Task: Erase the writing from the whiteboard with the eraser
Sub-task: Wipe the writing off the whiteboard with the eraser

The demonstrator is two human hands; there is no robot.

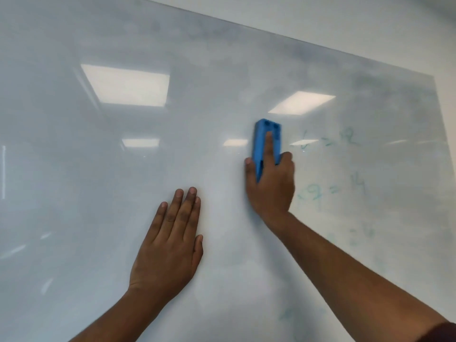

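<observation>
The whiteboard (pixel 172 124) fills the view, with faint green writing (pixel 330 191) on its right part. The left hand (pixel 170 245) lies flat and open against the board. The right hand (pixel 271 186) grips the blue eraser (pixel 261 144), pressed upright to the board just left of the writing.

**Bare arms, one dark cuff**

Your left hand (pixel 170 245) and right hand (pixel 271 186) are both bare: no gloves, rings, watch or bands show. Your fingernails are short and plain. Both forearms are uncovered from the wrists back. Far behind your right hand, at the frame's lower corner, the edge of a dark maroon sleeve (pixel 441 332) begins.
</observation>
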